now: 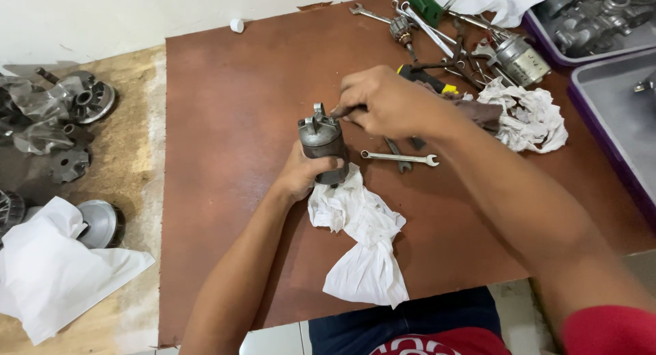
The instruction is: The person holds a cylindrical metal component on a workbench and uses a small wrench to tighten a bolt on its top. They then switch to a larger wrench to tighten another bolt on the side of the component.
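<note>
While left hand (301, 174) grips grey cylinder (322, 142) (upright), right hand (386, 102) touches top.

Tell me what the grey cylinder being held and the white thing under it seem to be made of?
The grey cylinder looks like metal, probably steel or cast alloy: dull grey with a worn sheen and darker grime. The white rag looks like soft cloth or thick paper tissue; it crumples and twists into folds. The brown board beneath looks like smooth, matte hardboard.
</note>
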